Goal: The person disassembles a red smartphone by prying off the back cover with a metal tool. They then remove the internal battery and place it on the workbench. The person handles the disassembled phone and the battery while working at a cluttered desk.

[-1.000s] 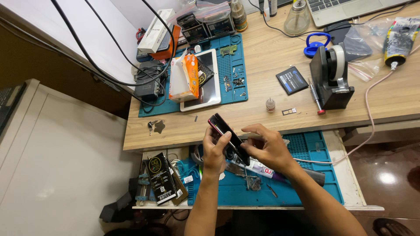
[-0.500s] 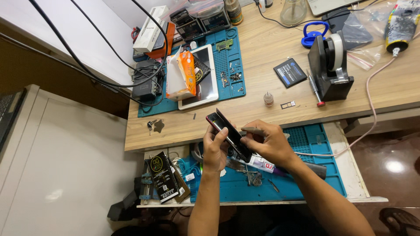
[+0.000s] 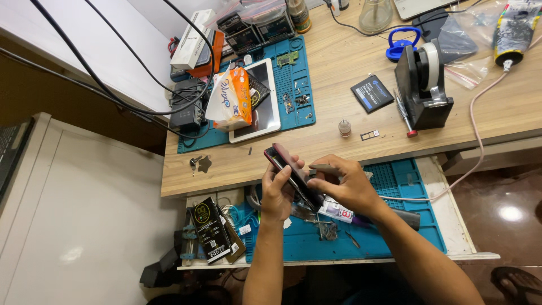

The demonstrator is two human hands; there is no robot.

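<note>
1. We see the left hand clasping a dark smartphone from below, tilted, above the front edge of the wooden desk.
2. The right hand presses fingers against the phone's edge, pinching it; whether it also holds a thin tool we cannot tell.
3. Beneath the hands, a pulled-out drawer with a blue mat holds a small tube and loose tools.
4. On the desk behind stand a black tape dispenser and a white tablet.
</note>
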